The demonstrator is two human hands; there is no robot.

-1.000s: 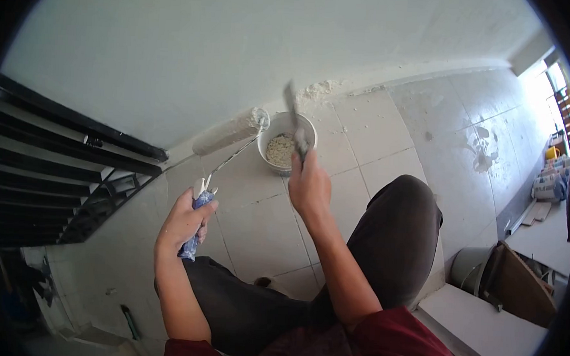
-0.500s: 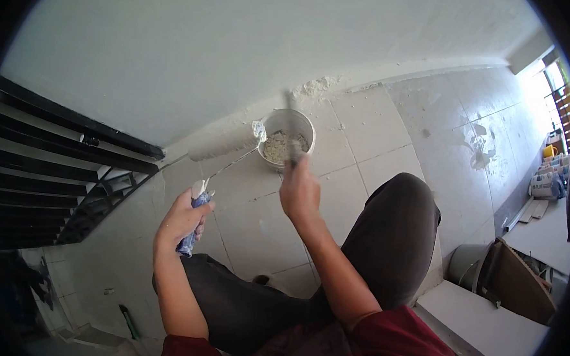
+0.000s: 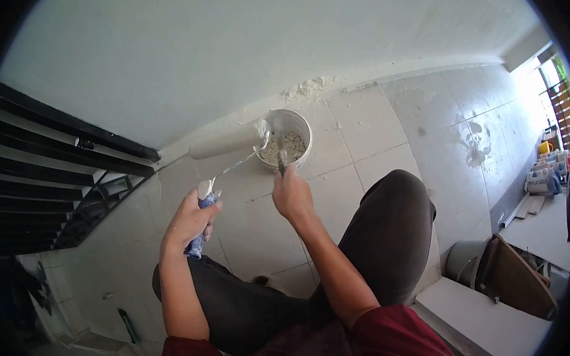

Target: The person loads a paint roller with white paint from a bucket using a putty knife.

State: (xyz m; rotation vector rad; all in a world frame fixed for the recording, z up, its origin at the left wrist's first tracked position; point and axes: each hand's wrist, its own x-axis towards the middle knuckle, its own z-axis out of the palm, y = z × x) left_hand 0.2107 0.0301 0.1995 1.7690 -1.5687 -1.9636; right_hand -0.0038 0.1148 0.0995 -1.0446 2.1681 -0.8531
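My left hand (image 3: 191, 219) is wrapped around the blue handle of a paint roller (image 3: 229, 141). The roller's white, coated sleeve lies sideways, its right end right at the rim of a white bucket (image 3: 310, 144). Whitish, lumpy material (image 3: 293, 143) covers the bucket's bottom. In my right hand (image 3: 293, 194), closed in a fist, is a scraper (image 3: 282, 156) with a dark handle. Its blade is smeared by motion and points up over the bucket, close to the roller's end.
A pile of white crumbs (image 3: 310, 88) lies along the foot of the pale wall (image 3: 240, 47). Black metal bars (image 3: 34, 158) stand at left. On the right are a grey bucket (image 3: 466, 261), a brown board (image 3: 518, 274) and several bags (image 3: 543, 180). Wet marks (image 3: 477, 146) show on the tiles.
The scraper has come down from above the bucket's far rim to beside the roller's end. My right hand has moved slightly down and left; the roller has shifted slightly right.
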